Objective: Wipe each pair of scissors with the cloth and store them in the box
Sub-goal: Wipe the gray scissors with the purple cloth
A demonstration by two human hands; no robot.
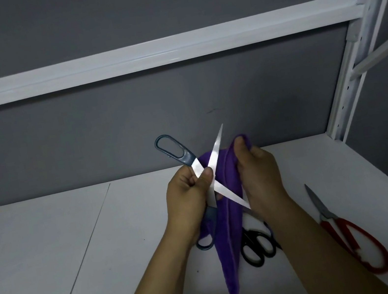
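Note:
My left hand (188, 197) grips blue-handled scissors (175, 151) near the pivot, thumb pressed on the metal. The blades are spread wide open, one tip pointing up, the other slanting down to the right. One handle loop sticks up at the left; the other shows below my left wrist. My right hand (257, 174) holds a purple cloth (230, 244) bunched at its top, right beside the blades. The cloth hangs down between my forearms to the white tabletop (77, 258). No box is in view.
Black-handled scissors (254, 247) lie on the tabletop, partly hidden behind the cloth and my right forearm. Red-handled scissors (350, 230) lie at the right, blades pointing away. A grey wall stands behind, with a white shelf rail (145, 54) and upright post (354, 61).

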